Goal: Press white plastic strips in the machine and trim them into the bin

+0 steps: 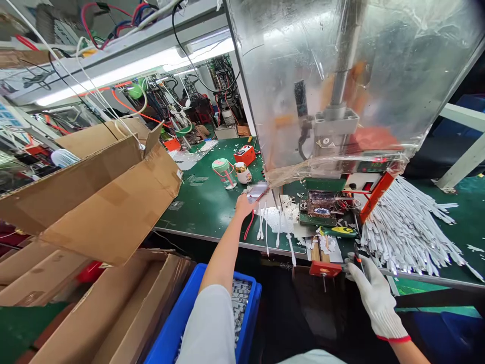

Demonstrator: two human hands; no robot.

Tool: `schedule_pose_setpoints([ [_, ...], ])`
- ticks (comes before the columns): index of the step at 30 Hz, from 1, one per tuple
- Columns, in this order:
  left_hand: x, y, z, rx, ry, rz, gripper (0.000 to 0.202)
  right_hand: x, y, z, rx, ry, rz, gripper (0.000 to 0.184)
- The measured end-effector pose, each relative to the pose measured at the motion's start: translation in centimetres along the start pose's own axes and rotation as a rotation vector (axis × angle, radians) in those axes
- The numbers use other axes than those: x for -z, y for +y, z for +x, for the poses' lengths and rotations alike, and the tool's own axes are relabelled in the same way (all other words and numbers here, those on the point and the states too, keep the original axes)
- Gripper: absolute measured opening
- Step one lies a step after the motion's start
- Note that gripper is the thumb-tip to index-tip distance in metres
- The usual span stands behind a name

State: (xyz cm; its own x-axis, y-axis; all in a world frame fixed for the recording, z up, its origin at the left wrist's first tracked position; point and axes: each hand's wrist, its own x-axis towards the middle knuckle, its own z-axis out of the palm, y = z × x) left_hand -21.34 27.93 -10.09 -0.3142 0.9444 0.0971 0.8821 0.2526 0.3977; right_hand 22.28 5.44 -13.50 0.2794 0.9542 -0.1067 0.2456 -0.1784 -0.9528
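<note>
- Right hand [373, 290], white-gloved, at the near edge of the worktop [204, 212]: its grip is closed around a dark-handled tool [358, 260], which points away to the far side.
- Red block [325, 269]: just left of the right hand's fingertips, at the worktop's near edge.
- White strips [409, 232]: heaped just beyond the right hand and to its right.
- Left hand [245, 203], bare, arm extended: farther off and well to the left of the right hand.
- Flat device [258, 191]: on the worktop, immediately far-right of the left hand's fingers, long axis apparently running near-left to far-right. The left hand is clearly the nearer. The area is blurred; contact appears likely, but whether this grip is clenched on it cannot be told.
- Lidded jar [224, 173]: beyond the left hand, left of the device.
</note>
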Motion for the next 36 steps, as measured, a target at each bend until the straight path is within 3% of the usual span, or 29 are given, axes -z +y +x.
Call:
schedule_pose_setpoints([
  [7,0.2,2.2,0.9,-0.035,-0.006,0.081,0.051,0.0,-0.7,-0.2,-0.037,0.015,-0.053,0.063],
  [12,-0.4,4.2,1.7,-0.031,0.007,0.080,0.052,0.1,-0.1,0.1,-0.033,0.026,-0.038,0.060],
  [17,-1.2,5.5,2.5,0.008,0.011,0.055,0.053,0.1,-1.0,-0.1,-0.108,-0.001,-0.001,0.068],
  [21,-1.7,6.0,3.3,0.042,0.007,0.027,0.050,0.0,-1.8,-0.2,-0.188,-0.019,0.023,0.079],
  [28,-1.5,6.3,4.5,0.066,-0.033,-0.026,0.045,0.1,-1.8,-0.2,-0.191,0.006,-0.031,0.082],
  [36,-1.4,6.4,4.7,0.086,-0.015,-0.104,0.043,-0.3,-2.3,-0.8,-0.130,0.001,-0.033,0.073],
])
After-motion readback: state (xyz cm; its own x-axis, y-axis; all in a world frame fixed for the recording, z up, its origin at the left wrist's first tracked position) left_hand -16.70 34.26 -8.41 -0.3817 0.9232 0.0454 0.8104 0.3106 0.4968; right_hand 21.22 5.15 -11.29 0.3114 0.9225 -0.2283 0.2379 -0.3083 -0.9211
